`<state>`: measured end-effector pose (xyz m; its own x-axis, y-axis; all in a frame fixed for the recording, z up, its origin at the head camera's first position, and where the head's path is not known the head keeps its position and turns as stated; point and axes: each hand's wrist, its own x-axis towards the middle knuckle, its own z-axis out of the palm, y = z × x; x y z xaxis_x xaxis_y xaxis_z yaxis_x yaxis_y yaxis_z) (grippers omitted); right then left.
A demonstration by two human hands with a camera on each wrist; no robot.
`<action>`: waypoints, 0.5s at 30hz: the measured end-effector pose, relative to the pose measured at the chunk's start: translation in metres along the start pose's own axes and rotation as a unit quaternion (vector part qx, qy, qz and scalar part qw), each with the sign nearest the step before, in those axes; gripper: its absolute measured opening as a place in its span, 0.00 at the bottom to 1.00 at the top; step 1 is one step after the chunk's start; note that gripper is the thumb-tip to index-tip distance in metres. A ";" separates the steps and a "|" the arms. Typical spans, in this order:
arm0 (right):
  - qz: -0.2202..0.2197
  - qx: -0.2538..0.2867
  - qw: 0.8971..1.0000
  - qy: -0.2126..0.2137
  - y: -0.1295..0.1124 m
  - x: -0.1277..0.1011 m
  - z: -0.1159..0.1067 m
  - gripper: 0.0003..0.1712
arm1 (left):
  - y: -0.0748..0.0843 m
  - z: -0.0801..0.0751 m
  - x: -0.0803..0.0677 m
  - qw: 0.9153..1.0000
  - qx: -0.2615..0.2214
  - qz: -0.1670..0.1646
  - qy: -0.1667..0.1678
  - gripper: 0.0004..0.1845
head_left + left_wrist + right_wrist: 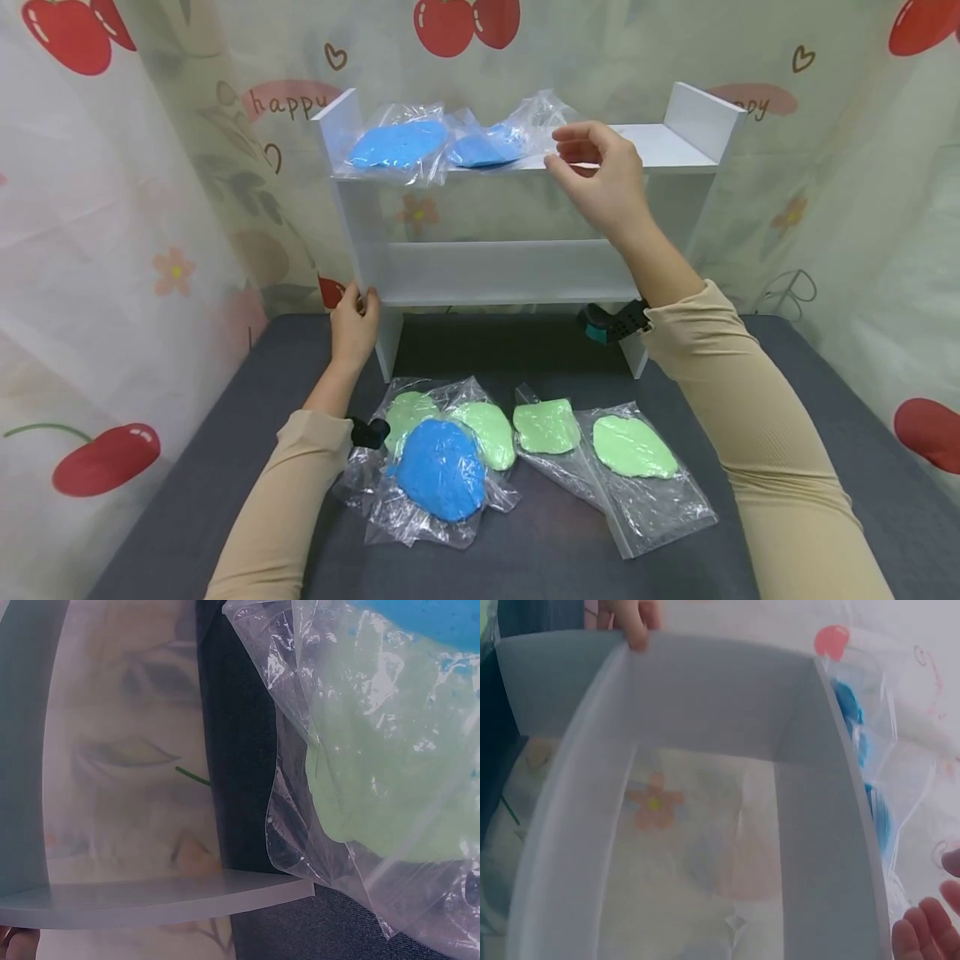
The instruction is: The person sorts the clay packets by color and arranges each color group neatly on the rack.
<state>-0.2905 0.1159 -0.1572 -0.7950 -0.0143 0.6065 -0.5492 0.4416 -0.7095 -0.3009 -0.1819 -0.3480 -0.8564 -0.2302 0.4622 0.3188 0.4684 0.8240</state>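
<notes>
A white two-tier shelf stands at the back of the dark table. My left hand grips the lower edge of its left side panel; in the right wrist view the left hand's fingers come over that panel. On the top board lie a bag of blue clay-like stuff and a second blue bag. Just right of the second bag, my right hand hovers over the board's front with bent fingers, thumb apart, holding nothing. In the right wrist view a gap shows between the right hand and the shelf.
On the table in front of the shelf, a blue bag overlaps two pale green ones. Right of them lie a smaller green bag and a larger one. Printed curtains surround the table. A cable loop hangs behind, right.
</notes>
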 end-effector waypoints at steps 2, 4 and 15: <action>-0.007 0.013 1.000 -0.024 0.003 -0.012 -0.002 0.18 | 0.001 0.000 0.000 1.000 0.000 0.000 0.000 0.20; -0.015 0.022 0.998 -0.048 0.007 -0.024 -0.004 0.18 | 0.000 0.000 0.000 1.000 0.000 0.000 0.000 0.20; -0.020 0.047 0.985 -0.165 0.033 -0.076 -0.002 0.20 | 0.001 0.000 -0.001 1.000 -0.002 -0.001 -0.001 0.20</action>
<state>-0.2474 0.1335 -0.2261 -0.8048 -0.3268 0.4955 -0.5901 0.3504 -0.7273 -0.2999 -0.1814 -0.3480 -0.8577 -0.2292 0.4602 0.3190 0.4648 0.8260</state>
